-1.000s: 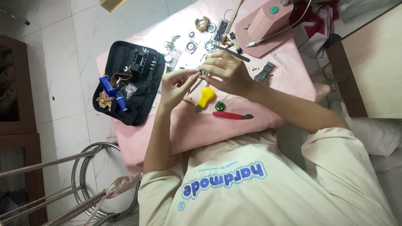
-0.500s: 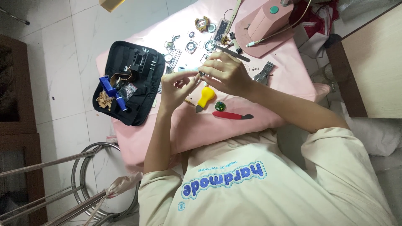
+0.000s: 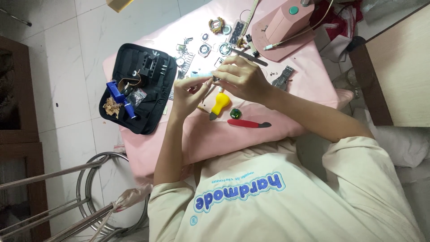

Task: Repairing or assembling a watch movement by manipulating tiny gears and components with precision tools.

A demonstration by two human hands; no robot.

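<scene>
Both my hands are raised just above a table covered with a pink cloth. My left hand and my right hand meet fingertip to fingertip and pinch a small pale blue-white part between them. What exactly the part is stays too small to tell. Right below the hands lie a yellow-handled tool, a small green piece and a red-handled tool.
An open black tool case with a blue tool lies at the left. Several watch parts, a metal watch band and a pink device sit at the back. A metal stool stands lower left, wooden furniture on the right.
Only the fingers have shifted slightly around the small part; both hands stay in the same spot above the cloth.
</scene>
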